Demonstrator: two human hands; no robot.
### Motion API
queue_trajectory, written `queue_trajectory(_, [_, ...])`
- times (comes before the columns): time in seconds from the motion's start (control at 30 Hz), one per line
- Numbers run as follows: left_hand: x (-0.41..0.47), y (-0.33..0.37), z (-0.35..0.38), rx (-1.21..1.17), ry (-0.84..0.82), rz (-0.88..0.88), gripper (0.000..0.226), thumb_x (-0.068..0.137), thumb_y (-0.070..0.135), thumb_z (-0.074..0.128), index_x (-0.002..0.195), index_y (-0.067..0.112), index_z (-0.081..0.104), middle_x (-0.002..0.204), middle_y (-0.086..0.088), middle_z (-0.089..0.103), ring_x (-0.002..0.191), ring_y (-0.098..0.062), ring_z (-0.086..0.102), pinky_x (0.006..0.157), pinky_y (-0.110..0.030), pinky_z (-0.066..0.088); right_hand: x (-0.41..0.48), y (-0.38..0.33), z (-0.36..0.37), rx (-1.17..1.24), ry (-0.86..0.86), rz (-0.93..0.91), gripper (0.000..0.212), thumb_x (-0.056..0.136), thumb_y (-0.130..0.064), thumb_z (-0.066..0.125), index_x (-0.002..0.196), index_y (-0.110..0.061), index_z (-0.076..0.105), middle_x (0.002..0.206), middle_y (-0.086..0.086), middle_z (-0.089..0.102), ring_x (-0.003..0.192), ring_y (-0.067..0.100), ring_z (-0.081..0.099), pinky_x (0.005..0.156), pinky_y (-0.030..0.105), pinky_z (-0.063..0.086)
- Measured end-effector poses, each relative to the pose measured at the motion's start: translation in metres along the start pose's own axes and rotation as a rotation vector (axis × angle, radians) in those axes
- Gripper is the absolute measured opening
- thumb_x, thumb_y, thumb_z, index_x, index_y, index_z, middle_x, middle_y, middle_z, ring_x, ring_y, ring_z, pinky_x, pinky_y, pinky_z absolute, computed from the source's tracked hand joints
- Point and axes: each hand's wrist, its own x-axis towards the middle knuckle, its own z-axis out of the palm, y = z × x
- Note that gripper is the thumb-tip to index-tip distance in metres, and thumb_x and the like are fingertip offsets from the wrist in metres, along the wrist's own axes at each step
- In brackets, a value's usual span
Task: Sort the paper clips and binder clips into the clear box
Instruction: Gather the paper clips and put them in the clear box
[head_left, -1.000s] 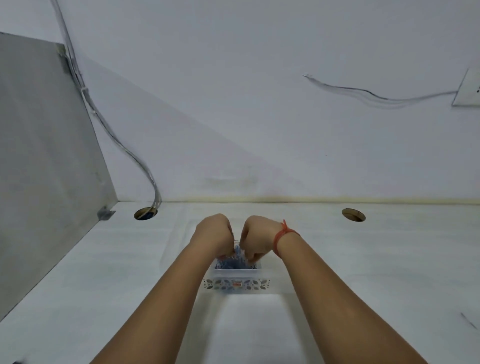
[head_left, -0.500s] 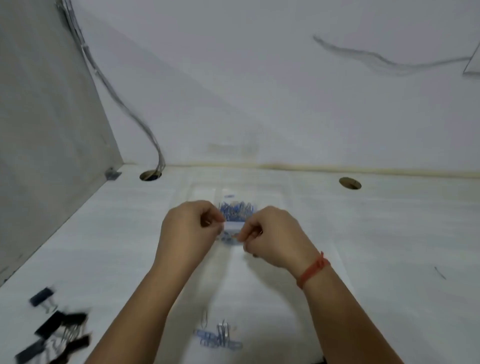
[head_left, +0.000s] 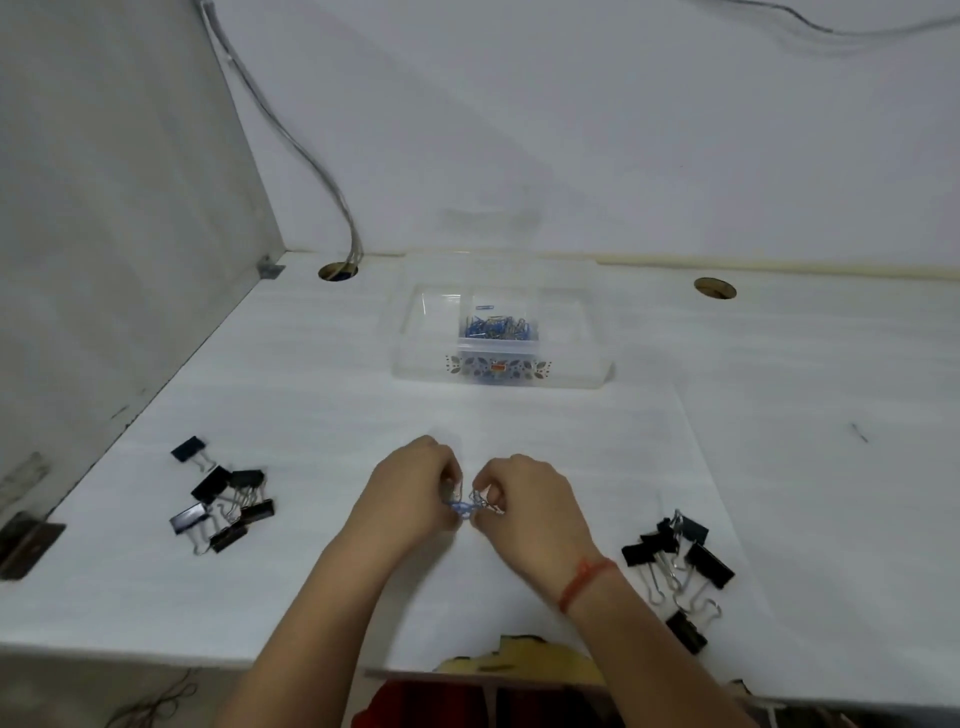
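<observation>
The clear box (head_left: 592, 371) stands at the back middle of the white table, with a heap of blue paper clips (head_left: 497, 328) in its middle compartment. My left hand (head_left: 413, 491) and my right hand (head_left: 527, 501) are close together on the near table, fingers pinched on a small bunch of blue and silver paper clips (head_left: 470, 506) between them. Several black binder clips (head_left: 221, 499) lie in a pile at the left. A second pile of black binder clips (head_left: 680, 564) lies at the right, beside my right wrist.
A grey side panel (head_left: 104, 234) walls off the left. Two round cable holes (head_left: 337, 271) (head_left: 715, 287) sit near the back wall, with cables running up from the left one. The table's front edge is just below my forearms.
Both hands have drawn back from the clear box to the near table and now pinch loose paper clips there. The view has tilted down, so both binder clip piles show.
</observation>
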Motion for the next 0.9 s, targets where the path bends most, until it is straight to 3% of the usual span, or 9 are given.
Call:
queue_trajectory(0.13, [0.002,0.001,-0.002,-0.083,-0.032,-0.053,0.018,0.064,0.007,0.071,0.076,0.019,0.067,0.069,0.01,0.057,0.075,-0.016,0.057,0.059,-0.02,0.039,0.001,-0.002,-0.002,0.021,-0.027,0.024,0.023,0.079,-0.009,0.057,0.097,-0.019,0.068,0.098,0.001,0.069,0.096,0.02,0.06,0.076,0.026,0.042])
queue_trajectory(0.3, [0.003,0.006,-0.003,-0.053,-0.063,-0.099,0.015,0.067,0.005,0.069,0.072,0.019,0.07,0.082,-0.001,0.072,0.075,-0.016,0.06,0.065,-0.022,0.041,0.01,-0.003,-0.001,-0.012,-0.09,0.08,0.025,0.074,-0.002,0.054,0.085,-0.016,0.072,0.094,0.007,0.072,0.091,0.027,0.065,0.079,0.033,0.053])
queue_trajectory(0.53, [-0.001,0.004,0.002,0.002,-0.056,-0.019,0.014,0.076,0.007,0.062,0.073,0.021,0.061,0.086,0.0,0.067,0.082,-0.018,0.058,0.066,-0.023,0.039,0.006,-0.002,0.001,-0.143,-0.138,-0.018,0.018,0.086,-0.01,0.05,0.097,-0.005,0.064,0.101,0.012,0.065,0.095,0.029,0.059,0.083,0.042,0.05])
queue_trajectory(0.67, [-0.008,-0.002,0.011,-0.103,0.065,0.032,0.021,0.073,0.009,0.063,0.062,0.024,0.054,0.069,0.01,0.059,0.069,-0.012,0.054,0.058,-0.019,0.038,-0.004,0.001,0.002,-0.109,-0.063,-0.106,0.017,0.089,-0.009,0.046,0.1,-0.006,0.059,0.1,0.011,0.064,0.094,0.028,0.057,0.08,0.039,0.047])
queue_trajectory(0.77, [-0.01,-0.005,0.015,-0.178,0.122,0.047,0.029,0.069,0.009,0.068,0.057,0.029,0.051,0.068,0.008,0.063,0.063,-0.004,0.054,0.055,-0.016,0.036,-0.007,0.007,0.002,-0.06,-0.033,-0.137,0.02,0.089,-0.01,0.046,0.101,-0.009,0.062,0.098,0.009,0.065,0.093,0.026,0.057,0.074,0.031,0.041])
queue_trajectory(0.9, [-0.013,-0.016,0.014,-0.323,0.192,-0.038,0.029,0.067,0.01,0.074,0.056,0.027,0.054,0.067,0.003,0.066,0.06,-0.012,0.056,0.058,-0.024,0.043,-0.006,0.019,-0.002,0.066,0.011,-0.069,0.017,0.086,-0.011,0.054,0.094,-0.014,0.068,0.084,0.001,0.066,0.078,0.016,0.056,0.068,0.024,0.036])
